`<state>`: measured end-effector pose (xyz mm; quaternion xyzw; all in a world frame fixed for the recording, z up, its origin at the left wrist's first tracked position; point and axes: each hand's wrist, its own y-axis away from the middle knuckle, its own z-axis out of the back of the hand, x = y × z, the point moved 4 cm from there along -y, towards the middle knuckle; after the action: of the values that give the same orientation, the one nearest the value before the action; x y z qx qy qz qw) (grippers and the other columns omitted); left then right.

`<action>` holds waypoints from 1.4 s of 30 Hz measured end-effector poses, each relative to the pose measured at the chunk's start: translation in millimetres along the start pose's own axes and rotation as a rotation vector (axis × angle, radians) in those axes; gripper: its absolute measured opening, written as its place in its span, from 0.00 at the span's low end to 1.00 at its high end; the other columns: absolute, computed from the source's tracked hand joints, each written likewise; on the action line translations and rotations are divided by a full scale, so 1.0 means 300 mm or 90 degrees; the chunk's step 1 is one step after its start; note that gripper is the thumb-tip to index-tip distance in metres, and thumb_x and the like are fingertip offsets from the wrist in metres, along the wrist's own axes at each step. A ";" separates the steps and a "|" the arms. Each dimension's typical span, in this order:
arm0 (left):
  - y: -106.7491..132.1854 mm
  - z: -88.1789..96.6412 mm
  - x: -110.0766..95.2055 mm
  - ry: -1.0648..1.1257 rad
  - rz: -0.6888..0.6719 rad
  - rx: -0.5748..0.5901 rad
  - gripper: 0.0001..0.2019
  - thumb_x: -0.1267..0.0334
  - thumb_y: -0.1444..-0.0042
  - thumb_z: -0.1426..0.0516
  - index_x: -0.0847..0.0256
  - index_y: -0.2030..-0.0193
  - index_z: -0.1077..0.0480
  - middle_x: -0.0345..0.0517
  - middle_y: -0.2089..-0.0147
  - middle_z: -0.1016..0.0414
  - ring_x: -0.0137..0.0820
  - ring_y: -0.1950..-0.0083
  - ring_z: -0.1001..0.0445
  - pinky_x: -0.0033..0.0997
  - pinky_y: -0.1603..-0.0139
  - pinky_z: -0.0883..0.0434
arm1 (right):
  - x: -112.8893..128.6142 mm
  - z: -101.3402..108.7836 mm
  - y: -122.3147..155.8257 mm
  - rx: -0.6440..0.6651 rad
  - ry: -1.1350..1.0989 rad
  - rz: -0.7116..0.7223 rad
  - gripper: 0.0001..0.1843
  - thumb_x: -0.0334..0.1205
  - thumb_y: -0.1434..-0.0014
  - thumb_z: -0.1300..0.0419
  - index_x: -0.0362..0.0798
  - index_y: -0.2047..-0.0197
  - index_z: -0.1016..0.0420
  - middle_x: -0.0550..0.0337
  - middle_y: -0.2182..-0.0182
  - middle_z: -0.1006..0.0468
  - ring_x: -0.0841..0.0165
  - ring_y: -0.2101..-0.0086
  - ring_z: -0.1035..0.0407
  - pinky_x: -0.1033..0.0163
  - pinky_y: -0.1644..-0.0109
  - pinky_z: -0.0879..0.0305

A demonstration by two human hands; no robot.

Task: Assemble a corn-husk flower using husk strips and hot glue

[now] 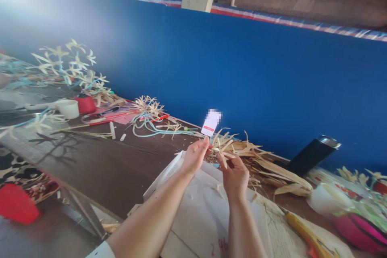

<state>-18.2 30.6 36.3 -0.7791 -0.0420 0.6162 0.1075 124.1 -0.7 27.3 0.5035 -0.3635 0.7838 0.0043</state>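
Nr far edge of white box [199,209], L hand [196,155] & R hand [235,175] pinch pale flower [223,159], prob. to steady it.

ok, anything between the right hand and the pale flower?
Nothing visible. The right hand is right at the flower, its fingers seemingly touching the petals. The dry husks lie beyond and to the right, not between.

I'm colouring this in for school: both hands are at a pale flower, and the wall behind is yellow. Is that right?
Not quite: the wall is blue, not yellow, as the head view shows. The left hand and right hand are indeed at a pale flower.
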 end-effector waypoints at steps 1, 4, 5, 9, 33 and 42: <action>-0.004 0.002 0.006 -0.006 0.005 -0.008 0.28 0.41 0.47 0.53 0.67 0.66 0.27 0.48 0.70 0.28 0.30 0.67 0.31 0.26 0.68 0.35 | -0.001 0.000 0.000 0.004 -0.009 -0.006 0.15 0.50 0.50 0.39 0.47 0.66 0.23 0.59 0.69 0.23 0.71 0.75 0.34 0.64 0.69 0.38; -0.017 0.004 0.035 -0.051 0.037 -0.021 0.24 0.46 0.46 0.52 0.66 0.65 0.27 0.47 0.70 0.27 0.29 0.69 0.31 0.25 0.70 0.35 | 0.000 -0.001 0.000 0.018 -0.012 -0.004 0.14 0.49 0.50 0.39 0.47 0.65 0.24 0.59 0.69 0.23 0.70 0.74 0.34 0.65 0.69 0.38; -0.020 -0.001 0.044 -0.078 0.039 -0.004 0.21 0.48 0.46 0.50 0.66 0.65 0.26 0.46 0.70 0.26 0.29 0.69 0.31 0.24 0.70 0.36 | 0.000 0.000 0.000 0.019 -0.005 0.002 0.14 0.49 0.50 0.38 0.47 0.66 0.24 0.59 0.70 0.24 0.70 0.73 0.34 0.65 0.69 0.38; -0.012 -0.039 0.046 -0.169 -0.045 0.133 0.12 0.60 0.48 0.47 0.62 0.62 0.25 0.43 0.66 0.24 0.29 0.65 0.29 0.24 0.63 0.34 | -0.005 0.001 -0.003 0.013 -0.023 -0.007 0.15 0.49 0.51 0.38 0.46 0.67 0.24 0.59 0.71 0.24 0.70 0.74 0.34 0.66 0.71 0.38; 0.006 -0.048 0.043 -0.370 -0.196 0.115 0.12 0.63 0.46 0.49 0.63 0.75 0.28 0.39 0.74 0.28 0.27 0.70 0.32 0.22 0.69 0.40 | -0.015 0.007 -0.004 0.022 -0.056 -0.056 0.16 0.50 0.54 0.36 0.45 0.69 0.26 0.59 0.76 0.24 0.67 0.74 0.31 0.63 0.68 0.35; 0.016 -0.055 0.038 -0.339 -0.206 0.126 0.10 0.68 0.47 0.49 0.60 0.69 0.26 0.40 0.68 0.25 0.27 0.66 0.30 0.23 0.64 0.37 | -0.008 -0.002 -0.001 -0.009 -0.121 -0.091 0.18 0.49 0.56 0.35 0.45 0.67 0.27 0.61 0.77 0.26 0.70 0.76 0.33 0.66 0.73 0.38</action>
<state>0.1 26.4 28.1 -0.5598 -0.1317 0.7742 0.2645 124.9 0.6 25.6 0.6002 -0.3307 0.7277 0.0291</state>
